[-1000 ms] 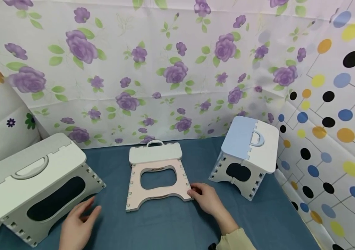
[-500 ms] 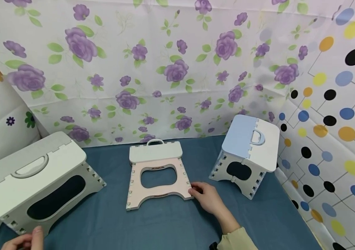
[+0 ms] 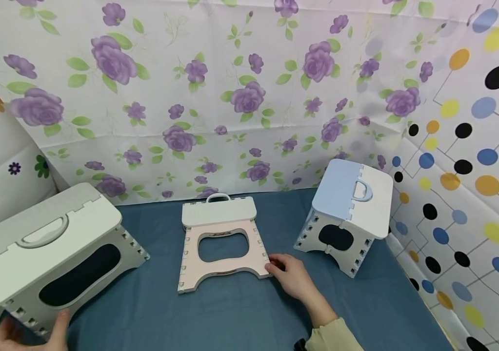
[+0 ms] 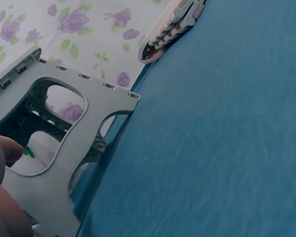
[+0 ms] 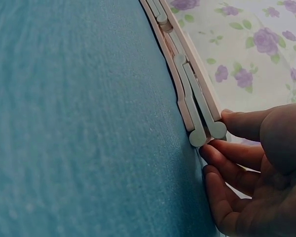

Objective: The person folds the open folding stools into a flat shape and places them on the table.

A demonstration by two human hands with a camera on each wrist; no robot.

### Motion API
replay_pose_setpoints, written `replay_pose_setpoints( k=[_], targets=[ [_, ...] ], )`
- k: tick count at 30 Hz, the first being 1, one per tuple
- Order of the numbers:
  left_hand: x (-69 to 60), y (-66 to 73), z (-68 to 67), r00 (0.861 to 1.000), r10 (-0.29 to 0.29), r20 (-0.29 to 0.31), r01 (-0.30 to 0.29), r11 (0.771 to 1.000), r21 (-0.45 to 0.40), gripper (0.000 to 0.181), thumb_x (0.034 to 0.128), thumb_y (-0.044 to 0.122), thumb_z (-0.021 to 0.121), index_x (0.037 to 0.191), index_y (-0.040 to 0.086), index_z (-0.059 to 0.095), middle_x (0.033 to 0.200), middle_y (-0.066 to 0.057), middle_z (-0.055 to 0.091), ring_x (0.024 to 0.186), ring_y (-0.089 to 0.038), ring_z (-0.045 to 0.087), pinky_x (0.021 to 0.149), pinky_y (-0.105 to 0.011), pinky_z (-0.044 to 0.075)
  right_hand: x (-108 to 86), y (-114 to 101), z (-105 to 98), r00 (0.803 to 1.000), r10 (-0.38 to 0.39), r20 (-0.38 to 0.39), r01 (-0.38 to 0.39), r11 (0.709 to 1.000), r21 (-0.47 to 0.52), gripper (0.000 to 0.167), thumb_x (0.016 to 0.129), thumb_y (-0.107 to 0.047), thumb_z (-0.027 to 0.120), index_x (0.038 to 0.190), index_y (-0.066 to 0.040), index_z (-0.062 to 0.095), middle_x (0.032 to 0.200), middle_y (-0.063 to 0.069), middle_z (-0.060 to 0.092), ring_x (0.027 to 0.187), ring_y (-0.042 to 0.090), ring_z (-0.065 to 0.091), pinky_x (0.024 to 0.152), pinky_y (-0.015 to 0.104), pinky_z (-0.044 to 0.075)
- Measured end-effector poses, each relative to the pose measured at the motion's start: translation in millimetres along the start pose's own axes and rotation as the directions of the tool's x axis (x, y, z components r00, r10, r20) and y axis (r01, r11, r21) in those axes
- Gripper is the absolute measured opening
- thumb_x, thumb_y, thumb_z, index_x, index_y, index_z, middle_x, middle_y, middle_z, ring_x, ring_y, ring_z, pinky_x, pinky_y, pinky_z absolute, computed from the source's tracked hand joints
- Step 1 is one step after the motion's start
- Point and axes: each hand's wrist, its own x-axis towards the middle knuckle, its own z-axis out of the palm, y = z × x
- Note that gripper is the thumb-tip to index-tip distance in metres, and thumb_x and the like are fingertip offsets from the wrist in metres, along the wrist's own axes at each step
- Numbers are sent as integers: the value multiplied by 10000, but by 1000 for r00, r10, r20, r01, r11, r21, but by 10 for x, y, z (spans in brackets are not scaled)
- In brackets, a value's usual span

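Observation:
A folded pink-and-white step stool (image 3: 227, 265) lies flat at the middle of the blue-covered surface. My right hand (image 3: 290, 275) pinches its near right corner. In the right wrist view the thumb (image 5: 241, 123) is on one face and the fingertips curl under the folded edge. To the left stands a larger white folding stool (image 3: 73, 214), unfolded. My left hand (image 3: 34, 336) is around its near leg, thumb in front and fingers at the end side; the leg hides part of those fingers. In the left wrist view, its fingers (image 4: 10, 212) show beside the stool's oval opening.
A smaller blue-and-white folding stool (image 3: 354, 195) stands unfolded at the back right. A floral cloth (image 3: 214, 97) hangs behind the blue cloth (image 3: 179, 324), and a dotted cloth (image 3: 464, 195) covers the right side.
My left hand has moved left from beside the white stool's front to its near leg. The right hand stays on the folded stool's corner.

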Motion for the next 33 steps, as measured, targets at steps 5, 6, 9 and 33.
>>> replay_pose_setpoints(
  k=[5, 6, 9, 33],
  targets=[
    [-69, 244, 19, 993, -96, 65, 103, 988, -114, 850, 965, 261, 739, 1673, 215, 270, 1676, -45, 348, 1478, -92, 331, 1273, -282, 190, 10, -24, -2, 1000, -5, -1, 5, 1000, -2, 391, 1068, -323, 700, 1348, -50, 721, 1103, 22, 683, 951, 162, 610, 832, 416, 533],
    [-47, 256, 23, 991, -108, 77, 116, 987, -112, 861, 960, 264, 744, 1675, 223, 264, 1680, -36, 343, 1482, -85, 330, 1274, -284, 189, 9, -27, -1, 1000, -4, 0, 4, 1000, -1, 389, 1067, -320, 702, 1345, -49, 722, 1098, 21, 682, 947, 161, 608, 829, 413, 533],
    [22, 283, 37, 985, -135, 107, 145, 985, -94, 890, 963, 280, 738, 1688, 234, 225, 1708, -55, 308, 1545, -151, 300, 1286, -308, 168, 8, -33, 1, 1000, 1, -2, -1, 1000, 5, 379, 1061, -305, 711, 1337, -46, 726, 1085, 19, 677, 939, 162, 602, 826, 409, 530],
    [160, 242, 126, 980, -165, 113, 175, 980, -94, 833, 981, 263, 681, 1686, 243, 237, 1723, -123, 297, 1591, -332, 283, 1302, -414, 190, 20, 4, 6, 1000, 12, -9, -12, 1000, 24, 372, 1048, -305, 729, 1318, -48, 737, 1071, 7, 685, 954, 160, 628, 847, 420, 543]
  ],
)
